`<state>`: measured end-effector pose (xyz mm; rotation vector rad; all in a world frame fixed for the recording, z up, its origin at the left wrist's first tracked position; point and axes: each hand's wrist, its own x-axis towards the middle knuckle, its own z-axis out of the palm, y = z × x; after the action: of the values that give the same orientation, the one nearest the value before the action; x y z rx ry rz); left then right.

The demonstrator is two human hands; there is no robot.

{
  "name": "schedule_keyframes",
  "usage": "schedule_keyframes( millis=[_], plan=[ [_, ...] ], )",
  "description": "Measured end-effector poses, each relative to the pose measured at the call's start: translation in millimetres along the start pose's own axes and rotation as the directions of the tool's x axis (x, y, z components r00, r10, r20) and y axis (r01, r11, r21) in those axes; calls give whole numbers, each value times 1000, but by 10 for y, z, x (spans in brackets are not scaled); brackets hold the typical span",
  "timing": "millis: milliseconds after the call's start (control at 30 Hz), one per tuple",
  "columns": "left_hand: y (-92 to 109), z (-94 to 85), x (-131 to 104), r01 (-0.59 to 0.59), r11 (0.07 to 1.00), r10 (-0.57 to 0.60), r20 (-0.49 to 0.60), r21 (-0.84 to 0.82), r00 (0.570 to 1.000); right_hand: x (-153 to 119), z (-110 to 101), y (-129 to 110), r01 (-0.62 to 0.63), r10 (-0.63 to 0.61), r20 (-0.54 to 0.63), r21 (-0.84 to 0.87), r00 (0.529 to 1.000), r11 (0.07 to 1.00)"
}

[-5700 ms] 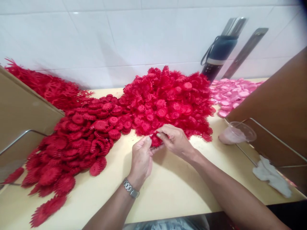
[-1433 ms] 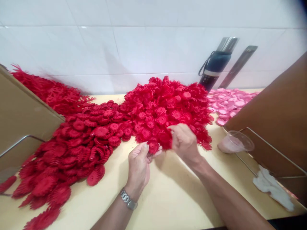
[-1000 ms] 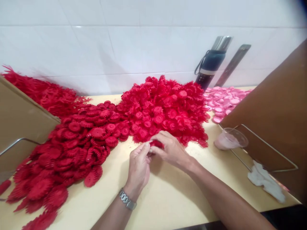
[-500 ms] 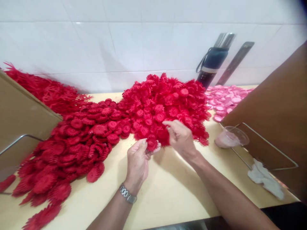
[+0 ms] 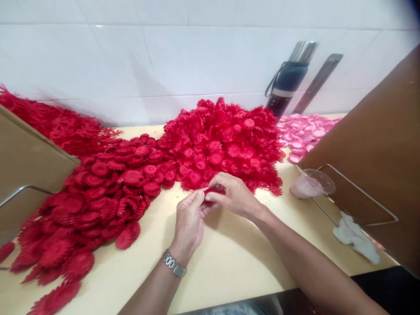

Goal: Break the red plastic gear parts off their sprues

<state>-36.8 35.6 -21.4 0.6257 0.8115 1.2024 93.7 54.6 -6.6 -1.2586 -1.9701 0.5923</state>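
Between my two hands, over the table near its middle, is a red flower-shaped piece (image 5: 214, 193). My left hand (image 5: 190, 215), with a metal watch at its wrist, pinches the left side of the piece. The fingers and thumb of my right hand (image 5: 233, 194) close on its right side and cover much of it. Just behind the hands rises a pile of bright red fringed pieces (image 5: 223, 144). A darker red pile of round toothed pieces (image 5: 95, 201) spreads to the left.
Red strips (image 5: 59, 127) lie at the back left beside a cardboard panel (image 5: 29, 162). Pink discs (image 5: 305, 131), a dark blue bottle (image 5: 288, 83), a plastic cup (image 5: 308, 186), a white cloth (image 5: 356, 238) and a brown panel (image 5: 370, 144) stand or lie on the right.
My right hand has moved down and left from the bright red pile to the piece in my left hand, and its fingers have closed there. The view has shifted slightly.
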Motion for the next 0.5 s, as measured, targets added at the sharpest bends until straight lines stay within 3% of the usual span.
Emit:
schedule_keyframes(
  millis=[100,233,367,500],
  plan=[
    [-16,-15,2,-5,1000,5,-6,11,1000,-7,73,4,0,1,-14,115,1000,993],
    [-33,-40,2,-17,1000,17,-21,23,1000,-23,69,35,39,-36,-27,137,999,990],
    [-34,-33,18,-46,999,47,-60,30,997,-54,123,23,120,-121,-118,-15,986,993],
    [-17,-11,27,-92,996,92,-95,0,991,-64,208,-6,183,-232,-235,-214,944,960]
  ],
)
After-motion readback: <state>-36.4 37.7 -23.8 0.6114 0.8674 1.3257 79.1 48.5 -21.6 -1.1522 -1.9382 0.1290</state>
